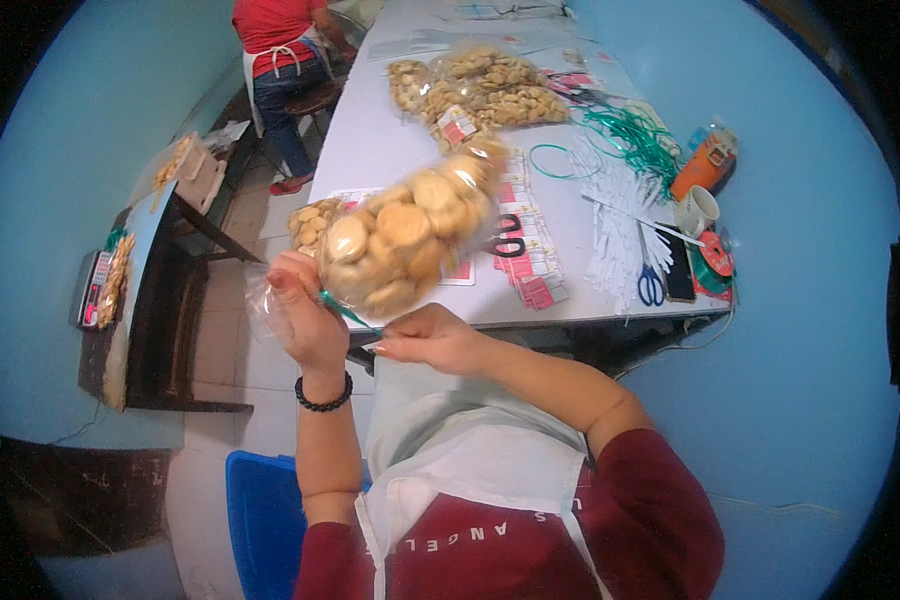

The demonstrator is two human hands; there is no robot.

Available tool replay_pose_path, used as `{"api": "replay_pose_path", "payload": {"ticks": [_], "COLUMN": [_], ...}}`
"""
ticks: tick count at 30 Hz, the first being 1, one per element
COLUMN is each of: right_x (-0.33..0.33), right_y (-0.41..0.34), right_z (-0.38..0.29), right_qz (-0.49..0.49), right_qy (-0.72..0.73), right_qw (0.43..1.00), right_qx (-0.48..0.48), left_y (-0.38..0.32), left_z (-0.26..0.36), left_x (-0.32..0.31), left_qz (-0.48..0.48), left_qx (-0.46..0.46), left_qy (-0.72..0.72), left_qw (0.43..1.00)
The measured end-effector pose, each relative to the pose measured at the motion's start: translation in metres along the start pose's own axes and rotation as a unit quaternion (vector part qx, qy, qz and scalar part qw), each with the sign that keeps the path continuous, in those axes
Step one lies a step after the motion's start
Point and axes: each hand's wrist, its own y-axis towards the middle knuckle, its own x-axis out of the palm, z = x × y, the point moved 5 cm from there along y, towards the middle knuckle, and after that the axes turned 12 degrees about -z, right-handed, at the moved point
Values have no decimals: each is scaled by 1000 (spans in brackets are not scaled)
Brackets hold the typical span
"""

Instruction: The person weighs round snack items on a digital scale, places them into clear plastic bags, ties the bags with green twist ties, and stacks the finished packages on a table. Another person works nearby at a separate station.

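Observation:
My left hand (304, 307) grips the gathered neck of a clear plastic bag of round biscuits (412, 232), which tilts up and away over the table edge. The bag is slightly blurred. A green ribbon (352, 313) runs from the bag's neck to my right hand (431, 337), whose fingers pinch its end. Behind the held bag, black-handled scissors (508, 246) lie on printed labels (529, 259), their blades hidden. Part of another biscuit bag (311, 223) shows just beyond my left hand.
Several filled biscuit bags (487, 86) are heaped farther up the white table (390, 150). To the right lie green ribbons (634, 139), white paper strips (619, 225), blue-handled scissors (651, 285), a phone (679, 266), a mug (696, 211) and an orange bottle (705, 163). At left, a side table holds a scale (91, 289). A person (285, 67) stands beyond.

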Motion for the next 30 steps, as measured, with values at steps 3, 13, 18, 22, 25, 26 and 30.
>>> {"api": "replay_pose_path", "payload": {"ticks": [3, 13, 18, 22, 25, 26, 30], "right_x": [-22, 20, 14, -2, 17, 24, 43], "right_y": [13, 2, 36, 22, -9, -20, -49], "right_z": [32, 1, 35, 57, 63, 67, 90], "right_qz": [-8, -138, -28, -151, -241, -269, -330], "right_qy": [216, 90, 100, -104, -160, -140, -116], "right_qw": [968, 986, 995, 983, 957, 952, 928], "right_qx": [127, 32, 10, 25, 21, 39, 126], "left_y": [-4, -6, -10, -42, -77, -89, -131], "left_z": [-19, 10, -18, -9, 13, 19, 9], "left_x": [2, -28, -38, -50, -43, -37, -40], "left_qz": [-23, 99, 3, -187, -229, -227, -207], "left_qx": [-164, 78, -163, -275, -192, -162, -267], "left_qy": [-91, 130, -124, 194, 386, 437, 486], "left_qw": [982, 984, 979, 923, 872, 855, 806]}}
